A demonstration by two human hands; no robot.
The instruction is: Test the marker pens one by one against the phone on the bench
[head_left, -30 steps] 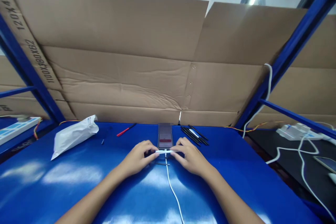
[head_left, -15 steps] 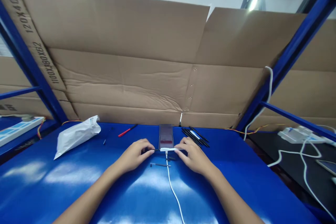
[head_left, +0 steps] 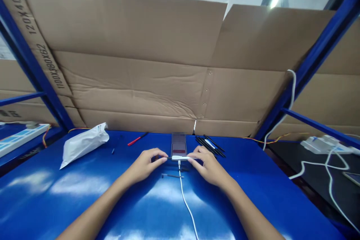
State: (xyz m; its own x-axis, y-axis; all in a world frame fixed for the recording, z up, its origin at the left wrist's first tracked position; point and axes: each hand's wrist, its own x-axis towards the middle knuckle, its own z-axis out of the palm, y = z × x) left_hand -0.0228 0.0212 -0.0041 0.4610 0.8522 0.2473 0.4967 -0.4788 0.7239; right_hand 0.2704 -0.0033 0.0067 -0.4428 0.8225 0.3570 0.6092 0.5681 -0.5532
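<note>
My left hand (head_left: pixel 148 164) pinches the thin dark end of a pen refill (head_left: pixel 169 158) between thumb and fingers. A white pen barrel (head_left: pixel 180 158) lies level between my hands, in line with the dark piece. At its right end, the thumb and fingertips of my right hand (head_left: pixel 206 163) are closed on it. Behind the barrel is a phone-like dark device (head_left: pixel 179 144), with a white cable (head_left: pixel 184 195) running from just below the barrel toward me. Close below my hands lies a thin clear and dark pen part (head_left: pixel 170 175).
Several black pens (head_left: pixel 210 146) lie beyond my right hand. To the left are a red pen (head_left: pixel 136 139), a small dark cap (head_left: pixel 113 151) and a white plastic bag (head_left: pixel 83 145). Cardboard (head_left: pixel 135 82) walls the back of the blue table (head_left: pixel 84 191), between blue posts (head_left: pixel 306 60).
The white barrel and the dark piece have come into line, with their ends closer together. The hands have barely moved; the view has shifted slightly.
</note>
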